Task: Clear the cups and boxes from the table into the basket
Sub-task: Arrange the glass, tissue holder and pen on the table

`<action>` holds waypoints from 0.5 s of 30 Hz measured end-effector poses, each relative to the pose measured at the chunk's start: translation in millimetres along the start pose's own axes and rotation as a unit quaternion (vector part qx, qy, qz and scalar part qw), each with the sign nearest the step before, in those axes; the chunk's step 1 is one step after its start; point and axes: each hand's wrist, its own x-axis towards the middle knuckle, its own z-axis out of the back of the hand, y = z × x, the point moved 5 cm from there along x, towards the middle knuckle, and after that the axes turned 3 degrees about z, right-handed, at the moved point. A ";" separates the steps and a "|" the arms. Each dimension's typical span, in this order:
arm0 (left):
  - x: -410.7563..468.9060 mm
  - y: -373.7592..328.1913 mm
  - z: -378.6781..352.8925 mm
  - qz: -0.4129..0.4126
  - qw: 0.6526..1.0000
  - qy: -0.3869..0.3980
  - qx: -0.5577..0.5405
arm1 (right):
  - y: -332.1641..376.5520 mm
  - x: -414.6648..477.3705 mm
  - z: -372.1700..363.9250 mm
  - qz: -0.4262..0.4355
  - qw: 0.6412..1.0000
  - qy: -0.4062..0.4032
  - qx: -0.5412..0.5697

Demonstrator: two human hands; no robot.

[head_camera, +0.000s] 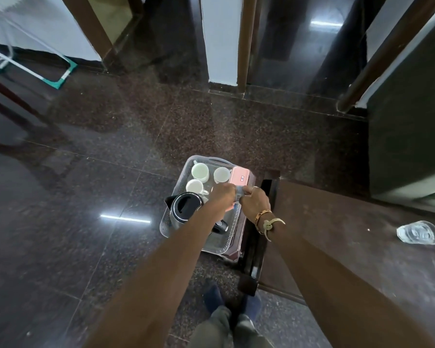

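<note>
A clear plastic basket (166, 223) stands on the dark floor beside the brown table (337, 222). Inside it sit three white cups (200, 172), (221, 174), (195, 186), a black-lidded kettle (183, 209) and a pink box (239, 177) at the far right corner. Both hands reach down over the basket. My left hand (224, 194) and my right hand (255, 203) together grip a small box with a barcode label (238, 195), held just above the basket's right side, next to the pink box.
A clear glass (417, 232) lies on the table at the right. A dark chair frame (255, 244) stands between basket and table. My feet (212, 296) are just behind the basket. Door frames and a dark cabinet (409, 121) lie ahead.
</note>
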 end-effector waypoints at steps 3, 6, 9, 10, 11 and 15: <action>7.5 8.1 -3.1 0.010 0.999 -0.028 -0.017 | -10.7 7.6 -2.8 -0.007 1.000 0.008 0.014; 17.2 11.1 -7.7 0.013 0.999 -0.031 -0.018 | -15.6 17.6 -4.4 -0.002 1.000 0.020 0.014; 25.9 12.1 -10.7 0.015 0.999 -0.031 -0.017 | -19.8 25.3 -3.6 -0.007 1.000 0.011 0.022; 30.7 13.0 -11.9 0.015 0.999 -0.027 -0.016 | -21.4 28.1 -4.2 -0.009 1.000 0.010 0.027; 34.5 14.0 -13.3 0.018 1.000 -0.022 -0.010 | -23.2 31.0 -5.5 -0.013 0.999 0.011 0.032; 59.0 22.8 -16.0 0.035 0.999 -0.014 0.027 | -34.1 45.4 -17.3 -0.035 0.998 0.017 0.048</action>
